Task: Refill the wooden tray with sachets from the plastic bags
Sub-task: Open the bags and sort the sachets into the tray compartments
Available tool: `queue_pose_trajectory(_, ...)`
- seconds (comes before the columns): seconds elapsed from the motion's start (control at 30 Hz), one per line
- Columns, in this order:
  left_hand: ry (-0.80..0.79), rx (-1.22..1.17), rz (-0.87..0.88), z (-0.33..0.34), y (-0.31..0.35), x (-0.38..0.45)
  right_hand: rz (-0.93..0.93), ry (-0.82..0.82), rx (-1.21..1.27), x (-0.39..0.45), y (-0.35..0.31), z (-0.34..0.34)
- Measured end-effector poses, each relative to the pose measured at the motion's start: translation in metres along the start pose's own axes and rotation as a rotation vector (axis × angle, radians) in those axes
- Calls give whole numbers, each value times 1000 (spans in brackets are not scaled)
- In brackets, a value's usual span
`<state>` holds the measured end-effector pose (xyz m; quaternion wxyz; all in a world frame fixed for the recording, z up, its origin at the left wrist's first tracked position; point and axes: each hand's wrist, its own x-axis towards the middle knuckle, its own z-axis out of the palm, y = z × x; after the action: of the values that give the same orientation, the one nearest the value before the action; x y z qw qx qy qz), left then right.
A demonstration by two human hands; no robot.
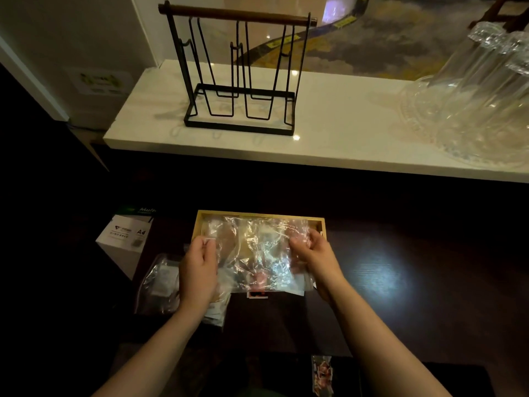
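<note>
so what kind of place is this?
Probably a hotel room's drinks counter: an empty black wire cup rack and upturned glasses sit on the pale marble ledge, with a wooden tray for sachets below.

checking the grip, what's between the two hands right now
In the head view, a clear plastic bag stretches between the left hand and right hand, above the wooden tray.

A black wire rack point(240, 81) with a wooden top bar stands upright on a white shelf point(329, 133). Clear glass vessels point(481, 104) sit at the shelf's right end. Below, on the dark table point(415, 253), a white box point(126, 239) marked A4 stands at the left.
</note>
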<state>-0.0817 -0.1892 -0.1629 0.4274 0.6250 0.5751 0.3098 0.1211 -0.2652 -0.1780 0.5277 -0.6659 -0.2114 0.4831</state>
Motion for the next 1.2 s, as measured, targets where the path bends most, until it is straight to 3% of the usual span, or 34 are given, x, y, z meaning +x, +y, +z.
queue_pose_trajectory(0.2,-64,227,74,14,-38,-16,-31,86,-174,-16,26,-15)
queue_pose_trajectory(0.37,-205,533,100,19,-70,-32,-46,221,-767,-30,78,-29)
queue_pose_trajectory(0.5,-158,664,71,13,-70,-25,9,271,-979,-35,100,-43)
queue_pose_trajectory(0.7,-135,848,174,3,-74,8,101,445,-937,-32,106,-49)
queue_pose_trajectory(0.93,-34,846,150,-3,-70,27,-67,461,-1083,-24,111,-43)
queue_pose_trajectory(1.2,-220,957,372,-8,-74,63,-207,385,-1035,-18,98,-32)
